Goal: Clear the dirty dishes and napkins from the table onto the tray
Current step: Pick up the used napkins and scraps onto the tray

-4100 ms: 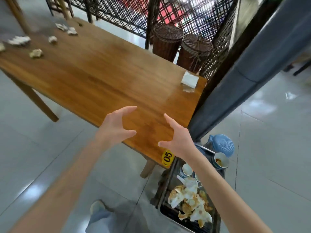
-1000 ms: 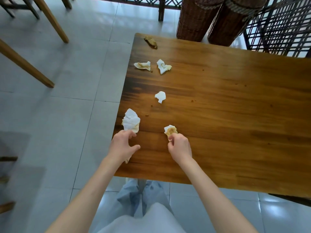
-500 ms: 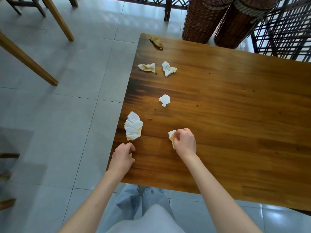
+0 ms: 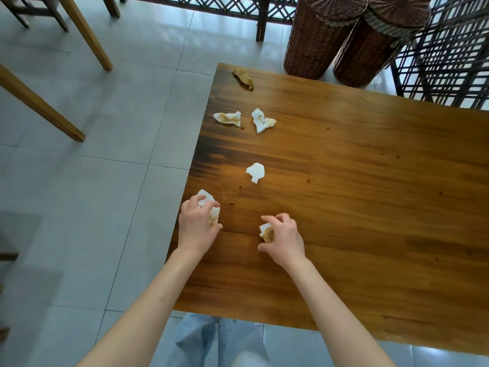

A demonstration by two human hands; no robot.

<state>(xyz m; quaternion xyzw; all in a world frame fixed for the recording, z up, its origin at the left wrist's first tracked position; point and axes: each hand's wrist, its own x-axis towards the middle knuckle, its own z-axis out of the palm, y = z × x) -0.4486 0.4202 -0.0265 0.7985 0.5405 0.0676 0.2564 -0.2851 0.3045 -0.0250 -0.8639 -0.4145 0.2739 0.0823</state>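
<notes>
Wooden table [image 4: 357,207], seen from the head camera, occupied the right of the view, its left edge bordering a grey tiled floor [image 4: 92,181]. The left hand [image 4: 197,227] curled its fingers round a large crumpled napkin [image 4: 207,201] at the table's left edge, white paper showing above the knuckles and a stained fold beside the thumb. The right hand [image 4: 284,238] pinched a small stained napkin [image 4: 266,233] between thumb and fingers, just above the tabletop. Farther along lay four loose napkins, well apart from both hands: a white wad [image 4: 256,172], a stained pair side by side [image 4: 227,118] [image 4: 262,123], and a brown one [image 4: 243,78] near the far corner. Two wicker baskets [image 4: 321,35] stood beyond the table. The tray was not in view.
</notes>
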